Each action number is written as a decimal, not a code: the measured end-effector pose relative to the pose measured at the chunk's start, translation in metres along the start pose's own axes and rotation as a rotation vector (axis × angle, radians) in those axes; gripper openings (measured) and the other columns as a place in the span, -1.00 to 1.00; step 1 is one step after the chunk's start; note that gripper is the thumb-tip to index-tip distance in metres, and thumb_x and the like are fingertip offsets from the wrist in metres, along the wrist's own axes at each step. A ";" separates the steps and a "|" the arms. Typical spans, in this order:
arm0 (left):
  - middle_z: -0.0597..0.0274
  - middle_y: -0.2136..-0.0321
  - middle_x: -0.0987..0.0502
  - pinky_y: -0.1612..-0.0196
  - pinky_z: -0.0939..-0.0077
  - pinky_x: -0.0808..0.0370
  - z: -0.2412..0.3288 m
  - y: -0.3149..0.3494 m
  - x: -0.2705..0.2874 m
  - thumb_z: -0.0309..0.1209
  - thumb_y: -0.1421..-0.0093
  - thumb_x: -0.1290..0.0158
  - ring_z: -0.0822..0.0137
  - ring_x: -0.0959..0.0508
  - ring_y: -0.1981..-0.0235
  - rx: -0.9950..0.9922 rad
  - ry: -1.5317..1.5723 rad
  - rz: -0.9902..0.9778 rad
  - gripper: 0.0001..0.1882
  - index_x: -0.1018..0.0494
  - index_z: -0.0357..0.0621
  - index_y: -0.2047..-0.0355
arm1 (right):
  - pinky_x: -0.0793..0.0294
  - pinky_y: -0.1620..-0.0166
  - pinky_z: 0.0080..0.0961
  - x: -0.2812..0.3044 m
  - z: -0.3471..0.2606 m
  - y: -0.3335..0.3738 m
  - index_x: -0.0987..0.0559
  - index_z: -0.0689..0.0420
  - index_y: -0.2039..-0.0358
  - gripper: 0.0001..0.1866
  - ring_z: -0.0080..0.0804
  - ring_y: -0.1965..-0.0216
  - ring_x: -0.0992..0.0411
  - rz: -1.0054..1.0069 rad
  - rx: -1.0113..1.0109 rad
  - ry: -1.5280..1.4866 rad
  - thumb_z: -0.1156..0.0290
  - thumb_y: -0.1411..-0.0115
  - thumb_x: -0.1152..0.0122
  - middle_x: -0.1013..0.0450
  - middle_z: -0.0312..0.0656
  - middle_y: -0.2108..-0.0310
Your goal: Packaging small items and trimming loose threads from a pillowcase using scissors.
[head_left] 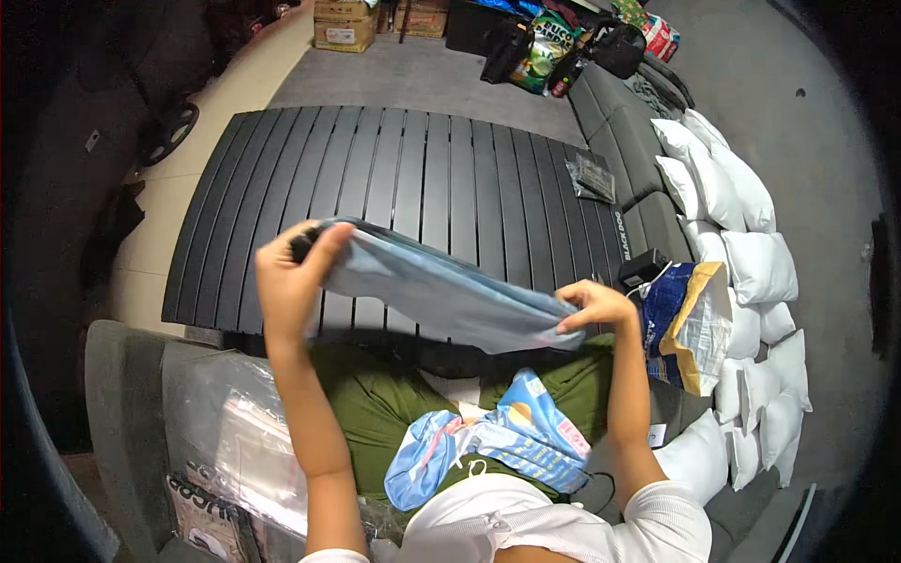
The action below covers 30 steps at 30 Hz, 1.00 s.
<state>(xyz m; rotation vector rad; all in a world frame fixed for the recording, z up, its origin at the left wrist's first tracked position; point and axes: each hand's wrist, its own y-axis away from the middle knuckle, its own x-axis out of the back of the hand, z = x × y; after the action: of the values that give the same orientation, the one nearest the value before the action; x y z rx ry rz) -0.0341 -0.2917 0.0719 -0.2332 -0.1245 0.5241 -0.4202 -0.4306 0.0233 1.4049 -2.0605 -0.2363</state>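
Observation:
A pale blue-grey cloth (pixel 432 286), folded lengthwise and slightly blurred, is stretched between my hands above my lap. My left hand (pixel 296 267) pinches its upper left end between thumb and fingers; a small black thing (pixel 302 246) shows at that hand, its kind unclear. My right hand (pixel 593 308) grips the lower right end, thumb on top. The cloth slopes down from left to right and covers part of the table's near edge. Across my green trousers lies a crumpled blue printed cloth (pixel 526 432) with pink and orange patches.
A black slatted table (pixel 375 159) stands in front. White pillows (pixel 760 267) are piled along the sofa at right, beside a blue and yellow bag (pixel 680 328) and a black box (pixel 643 269). A small clear packet (pixel 593 178) lies on the table. Clear plastic bags (pixel 249 441) lie left.

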 end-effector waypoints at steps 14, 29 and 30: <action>0.36 0.41 -0.48 0.34 0.68 -0.35 -0.166 -0.022 -0.057 -0.40 -0.01 -0.13 0.55 -0.42 0.43 0.462 -0.094 -0.482 -0.61 -0.44 -0.19 0.11 | -0.18 -0.08 -0.21 0.000 0.104 -0.027 -0.30 0.11 -0.03 -0.38 0.05 -0.05 -0.17 0.749 -0.231 0.559 0.27 0.07 -0.26 -0.19 0.03 -0.06; 0.31 0.72 -0.33 0.58 0.60 -0.22 -0.122 0.080 -0.093 -0.29 -0.08 -0.12 0.60 -0.26 0.62 0.091 -0.317 -0.288 -0.67 -0.38 -0.36 0.60 | -0.30 0.05 -0.50 -0.128 0.013 -0.091 -0.41 0.19 0.09 -0.56 -0.33 0.10 -0.34 0.720 0.440 0.023 0.53 0.06 -0.23 -0.31 -0.11 0.06; 0.43 0.72 -0.27 0.61 0.60 -0.16 -0.113 0.089 -0.096 -0.24 -0.14 -0.06 0.63 -0.20 0.62 0.209 -0.181 -0.310 -0.61 -0.34 -0.31 0.67 | -0.31 0.07 -0.53 -0.133 0.006 -0.088 -0.39 0.18 0.06 -0.50 -0.36 0.12 -0.33 0.787 0.426 -0.068 0.53 0.08 -0.25 -0.28 -0.12 0.04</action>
<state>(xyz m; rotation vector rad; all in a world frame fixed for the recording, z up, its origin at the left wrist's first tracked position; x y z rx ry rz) -0.1393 -0.2871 -0.0653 0.0395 -0.2759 0.2460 -0.3238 -0.3500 -0.0757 0.6899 -2.6421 0.5126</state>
